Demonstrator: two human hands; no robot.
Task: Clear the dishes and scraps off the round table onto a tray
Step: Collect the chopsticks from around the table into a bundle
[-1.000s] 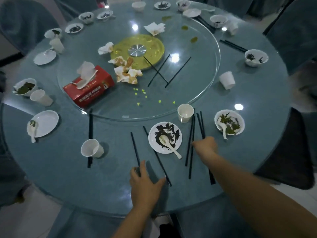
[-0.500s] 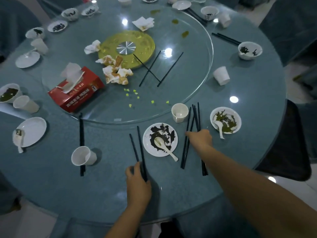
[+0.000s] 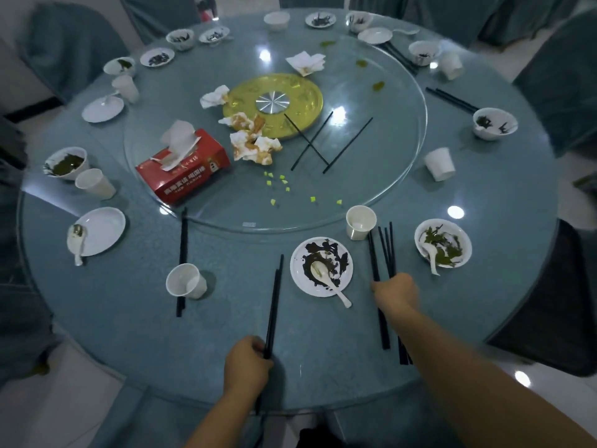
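Note:
My left hand grips the near ends of a pair of black chopsticks at the table's front edge. To the right, my right hand holds a bunch of several black chopsticks that fan out over the round glass table. Between my hands sits a dirty white plate with a white spoon. A white cup stands just behind it, and a bowl of green scraps with a spoon lies right of the bunch. No tray is in view.
A glass turntable carries a red tissue box, crumpled napkins, three loose chopsticks and yellow crumbs. Cups, plates and bowls ring the table edge, including a tipped cup over a chopstick pair. Covered chairs surround the table.
My left hand has drawn its two chopsticks together, curled round their near ends and pulled back toward the table edge. My right hand has gathered its chopsticks into a tighter bunch.

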